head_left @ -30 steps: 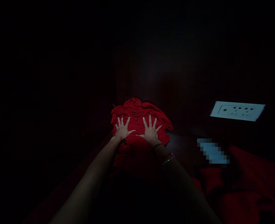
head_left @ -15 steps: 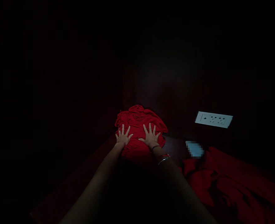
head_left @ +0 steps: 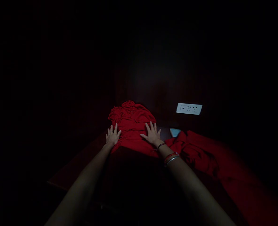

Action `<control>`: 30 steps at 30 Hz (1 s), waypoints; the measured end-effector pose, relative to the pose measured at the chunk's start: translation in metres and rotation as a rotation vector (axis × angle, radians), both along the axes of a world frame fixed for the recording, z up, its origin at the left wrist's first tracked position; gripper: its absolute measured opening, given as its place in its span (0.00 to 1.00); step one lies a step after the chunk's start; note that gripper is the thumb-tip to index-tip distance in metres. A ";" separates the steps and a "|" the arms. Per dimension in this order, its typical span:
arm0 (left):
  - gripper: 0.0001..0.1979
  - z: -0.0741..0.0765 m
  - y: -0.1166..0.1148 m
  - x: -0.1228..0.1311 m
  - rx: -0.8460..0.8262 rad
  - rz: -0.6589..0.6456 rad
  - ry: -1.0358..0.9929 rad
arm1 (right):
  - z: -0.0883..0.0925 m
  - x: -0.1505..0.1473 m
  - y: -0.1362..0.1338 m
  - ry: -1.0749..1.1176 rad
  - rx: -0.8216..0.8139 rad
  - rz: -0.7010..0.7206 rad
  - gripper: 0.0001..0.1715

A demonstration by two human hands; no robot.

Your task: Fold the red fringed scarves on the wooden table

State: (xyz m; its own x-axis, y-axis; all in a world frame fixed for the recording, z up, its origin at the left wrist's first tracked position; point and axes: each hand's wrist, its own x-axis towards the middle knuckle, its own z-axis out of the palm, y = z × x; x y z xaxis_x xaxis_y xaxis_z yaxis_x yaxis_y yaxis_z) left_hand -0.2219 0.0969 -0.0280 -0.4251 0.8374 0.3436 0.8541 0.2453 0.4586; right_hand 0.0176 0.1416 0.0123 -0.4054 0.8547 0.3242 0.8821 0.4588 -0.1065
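Left hand splayed wide, right hand likewise, both on the fringed red shawl stretching between and beyond them!

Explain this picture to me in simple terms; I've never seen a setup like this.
There is no machine here: a person works with two bare hands, and a camera worn on the head looks forward and down past the forearms. The scene is very dark.

The left hand lies at the left edge of a red fringed cloth, and the right hand at its right edge. Both have their fingers spread, and neither is seen gripping anything. The right wrist wears bands.

The cloth lies bunched on a dark surface. To the right is more red fabric; I cannot tell whether it is joined on. Just behind that fabric is a pale, blurred-out item, and above it a white socket panel.
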 end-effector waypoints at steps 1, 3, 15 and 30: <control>0.29 0.002 -0.007 0.002 0.065 0.007 -0.027 | 0.001 0.010 -0.006 -0.021 -0.022 0.018 0.43; 0.27 0.006 -0.020 0.009 0.201 -0.004 -0.044 | 0.003 0.030 -0.020 -0.088 -0.078 0.072 0.40; 0.22 0.000 -0.065 0.102 0.110 -0.607 0.382 | -0.003 0.085 -0.106 -0.210 -0.060 0.270 0.12; 0.12 0.010 -0.045 0.122 0.126 -0.258 0.318 | 0.016 0.153 -0.083 0.066 0.174 -0.226 0.21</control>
State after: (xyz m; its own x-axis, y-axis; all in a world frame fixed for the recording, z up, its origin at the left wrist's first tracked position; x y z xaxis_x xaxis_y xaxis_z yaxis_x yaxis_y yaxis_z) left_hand -0.1001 0.0514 -0.0176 -0.0635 0.8455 0.5302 0.9839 -0.0359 0.1750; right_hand 0.1703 0.0584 0.0281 -0.1842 0.8500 0.4935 0.9579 0.2678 -0.1038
